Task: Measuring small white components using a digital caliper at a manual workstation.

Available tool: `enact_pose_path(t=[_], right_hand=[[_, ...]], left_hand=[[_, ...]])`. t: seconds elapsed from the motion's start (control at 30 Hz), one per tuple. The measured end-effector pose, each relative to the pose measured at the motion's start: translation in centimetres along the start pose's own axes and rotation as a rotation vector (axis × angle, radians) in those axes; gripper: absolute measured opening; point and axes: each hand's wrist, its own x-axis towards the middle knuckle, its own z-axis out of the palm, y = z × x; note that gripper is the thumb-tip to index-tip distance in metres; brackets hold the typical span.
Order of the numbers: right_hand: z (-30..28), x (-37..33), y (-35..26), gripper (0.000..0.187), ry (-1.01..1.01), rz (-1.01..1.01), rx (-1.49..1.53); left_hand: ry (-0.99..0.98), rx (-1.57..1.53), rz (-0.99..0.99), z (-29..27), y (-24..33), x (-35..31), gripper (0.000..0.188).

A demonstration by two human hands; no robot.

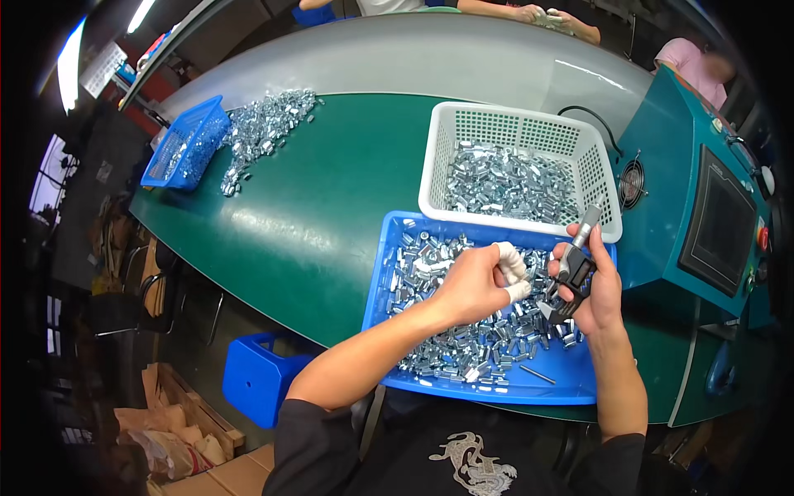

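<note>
My right hand point(608, 289) is wrapped round a digital micrometer point(579, 269), its silver thimble pointing up and away and its dark frame low in the palm. White covers sit on the fingertips of my left hand point(473, 288), which is closed in a pinch just left of the micrometer. Whatever lies between those fingertips is too small to make out. Beneath both hands, a blue tray point(376, 289) holds many small shiny metal pieces point(455, 351), shaped like short sleeves or long nuts. A thin metal pin point(538, 374) lies near the tray's front.
Behind the tray stands a white basket point(428, 169) of similar pieces. Far left on the green table point(331, 190) are a blue basket point(178, 140) and a loose metal pile point(269, 124). A teal machine point(662, 198) with a screen stands right. Other people work beyond the partition point(372, 62).
</note>
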Motion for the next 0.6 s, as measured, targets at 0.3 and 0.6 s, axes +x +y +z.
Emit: enact_pose_path(t=[0.3, 0.6], right_hand=[[0.1, -0.2, -0.1, 0.052, 0.009, 0.011, 0.026], [-0.3, 0.1, -0.7, 0.057, -0.041, -0.004, 0.067]], left_hand=[[-0.194, -0.736, -0.094, 0.5, 0.0, -0.1, 0.031], [-0.168, -0.673, -0.195, 0.6, 0.7, -0.3, 0.03]])
